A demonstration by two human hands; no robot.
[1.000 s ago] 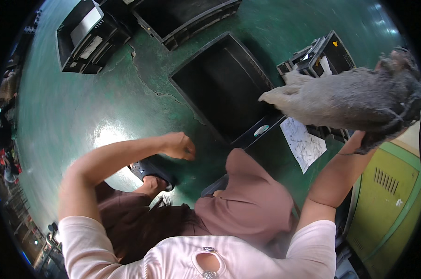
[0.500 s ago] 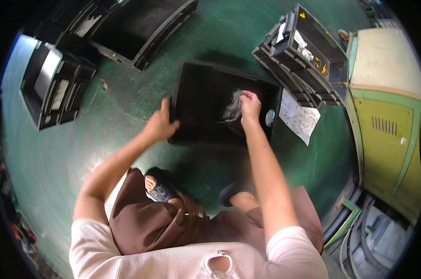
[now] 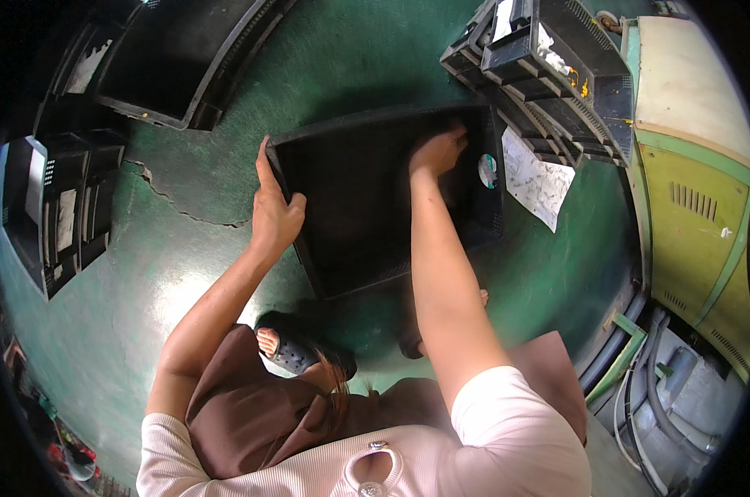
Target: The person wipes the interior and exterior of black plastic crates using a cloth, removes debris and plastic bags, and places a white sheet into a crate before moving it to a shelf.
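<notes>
A black plastic crate [image 3: 358, 207] is tilted in front of me, its open inside facing me. My left hand [image 3: 274, 209] grips the crate's left rim, thumb inside and fingers along the outer wall. Inside the crate, toward its upper right, is my right hand [image 3: 438, 154], its fingers curled and smeared by motion. The grey rag it held a moment earlier is hidden or lost in the blur beneath it. On the crate's right inner wall is an oval hand hole [image 3: 487, 171].
Stacked black crates [image 3: 549, 83] stand at the far right, a printed sheet [image 3: 536, 178] beside them. More black crates [image 3: 69, 207] are on the left. A yellow-green metal cabinet [image 3: 698, 215] and hoses [image 3: 665, 406] line the right. A crack [image 3: 176, 207] runs across the green floor.
My left hand has closed on the crate's left rim. The crate has tilted and come nearer. My right hand has swept across the crate's inside, and the grey rag no longer shows clearly.
</notes>
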